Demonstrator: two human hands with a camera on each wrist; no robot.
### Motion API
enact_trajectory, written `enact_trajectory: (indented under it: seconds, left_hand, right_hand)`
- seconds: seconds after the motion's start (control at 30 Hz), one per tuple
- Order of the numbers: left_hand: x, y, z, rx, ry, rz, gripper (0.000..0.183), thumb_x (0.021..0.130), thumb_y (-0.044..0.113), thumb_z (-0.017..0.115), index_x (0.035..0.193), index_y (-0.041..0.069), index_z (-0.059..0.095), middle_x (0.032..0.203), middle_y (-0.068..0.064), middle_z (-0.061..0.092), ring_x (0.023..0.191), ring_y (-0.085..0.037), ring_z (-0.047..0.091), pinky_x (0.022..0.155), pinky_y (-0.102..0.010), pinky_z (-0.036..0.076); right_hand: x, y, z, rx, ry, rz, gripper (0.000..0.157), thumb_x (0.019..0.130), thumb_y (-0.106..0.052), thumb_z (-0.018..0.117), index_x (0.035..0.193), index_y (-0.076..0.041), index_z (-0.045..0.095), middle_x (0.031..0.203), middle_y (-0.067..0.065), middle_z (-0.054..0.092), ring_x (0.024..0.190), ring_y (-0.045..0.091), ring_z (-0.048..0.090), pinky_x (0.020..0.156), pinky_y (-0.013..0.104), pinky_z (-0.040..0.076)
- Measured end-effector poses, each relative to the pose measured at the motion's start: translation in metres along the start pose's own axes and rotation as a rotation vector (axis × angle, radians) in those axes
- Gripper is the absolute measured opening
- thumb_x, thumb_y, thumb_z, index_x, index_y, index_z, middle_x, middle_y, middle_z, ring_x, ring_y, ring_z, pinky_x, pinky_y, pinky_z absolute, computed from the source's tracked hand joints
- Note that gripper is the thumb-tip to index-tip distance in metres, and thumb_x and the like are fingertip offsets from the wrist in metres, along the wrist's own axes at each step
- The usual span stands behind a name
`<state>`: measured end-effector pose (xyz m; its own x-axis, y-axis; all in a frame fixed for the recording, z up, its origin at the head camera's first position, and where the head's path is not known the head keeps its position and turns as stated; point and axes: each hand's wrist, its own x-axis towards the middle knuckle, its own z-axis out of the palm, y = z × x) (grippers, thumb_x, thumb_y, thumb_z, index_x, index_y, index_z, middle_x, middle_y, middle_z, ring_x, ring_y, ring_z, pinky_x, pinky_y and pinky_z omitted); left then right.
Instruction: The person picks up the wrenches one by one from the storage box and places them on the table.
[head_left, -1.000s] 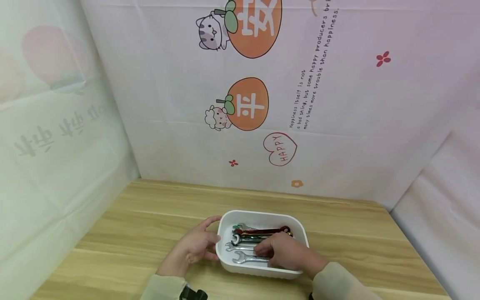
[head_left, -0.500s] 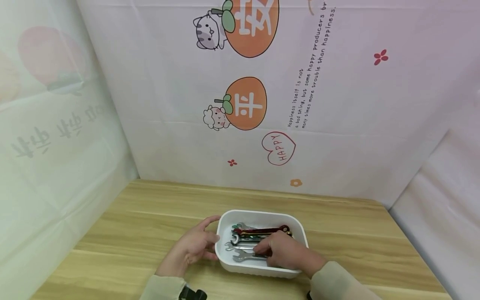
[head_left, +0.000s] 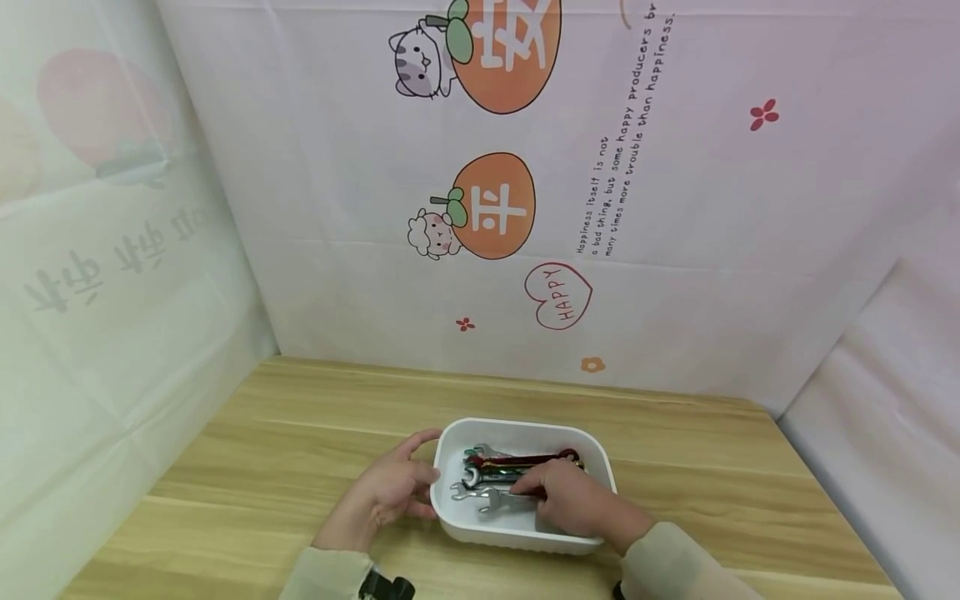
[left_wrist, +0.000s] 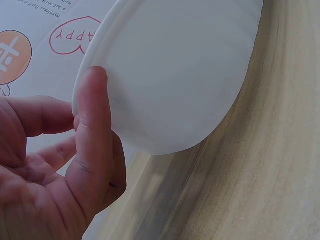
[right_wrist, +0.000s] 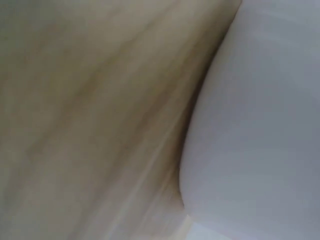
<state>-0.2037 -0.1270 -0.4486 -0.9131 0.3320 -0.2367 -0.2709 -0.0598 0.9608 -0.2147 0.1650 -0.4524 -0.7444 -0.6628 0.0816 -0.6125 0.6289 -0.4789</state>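
A white plastic bin (head_left: 525, 540) stands on the wooden table with several wrenches inside. My left hand (head_left: 393, 487) holds the bin's left end. In the left wrist view, the fingers (left_wrist: 95, 120) of that hand lie along the outer wall and at the rim. Reaching in over the near right side, my right hand (head_left: 573, 500) grips a silver wrench (head_left: 491, 501) whose open end points left. This wrench overlaps a thinner silver wrench (head_left: 461, 492). Behind them lie a red wrench (head_left: 525, 460) and a dark, shiny one (head_left: 487, 478). The gripped wrench's far end is hidden.
Wooden tabletop (head_left: 322, 417) surrounds the bin. A white printed cloth (head_left: 675, 333) rises behind the table, with more cloth at both sides. In the right wrist view, only the tabletop (right_wrist: 90, 125) and a pale, smooth surface (right_wrist: 255, 120) show.
The silver wrench in my right hand has shifted away from the bin's near wall, toward the other wrenches, and now overlaps the thinner one. My left hand stays at the bin's left end.
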Motion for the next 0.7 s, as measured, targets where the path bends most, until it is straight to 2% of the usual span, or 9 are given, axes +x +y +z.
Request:
enact_trajectory:
  seconds: [0.13, 0.27, 0.43, 0.57, 0.7]
  left_hand:
    - [0.0, 0.0, 0.0, 0.003, -0.002, 0.003, 0.072, 0.09, -0.004, 0.054, 0.155, 0.013, 0.03, 0.104, -0.033, 0.057, 0.072, -0.03, 0.065, 0.056, -0.041, 0.06]
    - [0.001, 0.001, 0.001, 0.005, 0.001, 0.006, 0.072, 0.089, -0.004, 0.055, 0.155, 0.013, 0.031, 0.105, -0.033, 0.058, 0.072, -0.03, 0.065, 0.056, -0.041, 0.061]
    - [0.0, 0.002, 0.001, 0.01, 0.002, 0.007, 0.072, 0.089, -0.004, 0.055, 0.155, 0.012, 0.031, 0.105, -0.033, 0.058, 0.072, -0.031, 0.065, 0.056, -0.042, 0.061]
    - [0.0, 0.001, 0.0, 0.009, -0.001, 0.005, 0.072, 0.09, -0.004, 0.055, 0.155, 0.012, 0.03, 0.104, -0.034, 0.057, 0.071, -0.03, 0.065, 0.056, -0.042, 0.061]
    - [0.001, 0.001, 0.0, 0.007, -0.004, 0.005, 0.071, 0.09, -0.004, 0.055, 0.155, 0.012, 0.03, 0.104, -0.033, 0.058, 0.072, -0.03, 0.065, 0.057, -0.043, 0.061]
  right_hand:
    - [-0.001, 0.0, -0.006, 0.071, 0.052, 0.017, 0.041, 0.077, 0.012, 0.061, 0.105, -0.012, 0.077, 0.093, -0.014, 0.068, 0.082, 0.002, 0.058, 0.07, 0.024, 0.052]
    - [-0.001, 0.0, -0.015, 0.165, 0.087, 0.056, 0.041, 0.077, 0.015, 0.062, 0.109, -0.008, 0.073, 0.09, -0.009, 0.066, 0.082, 0.008, 0.06, 0.07, 0.027, 0.053]
    - [-0.002, -0.001, -0.029, 0.284, 0.125, 0.197, 0.042, 0.08, 0.012, 0.068, 0.117, -0.008, 0.068, 0.095, -0.004, 0.065, 0.086, 0.016, 0.061, 0.073, 0.033, 0.055]
    - [-0.003, 0.002, -0.037, 0.412, 0.179, 0.31, 0.048, 0.083, 0.007, 0.07, 0.128, -0.009, 0.062, 0.103, 0.002, 0.064, 0.093, 0.021, 0.063, 0.075, 0.037, 0.057]
    - [-0.007, 0.008, -0.043, 0.522, 0.226, 0.366, 0.055, 0.085, 0.005, 0.071, 0.136, -0.009, 0.058, 0.112, 0.01, 0.063, 0.097, 0.025, 0.064, 0.072, 0.039, 0.06]
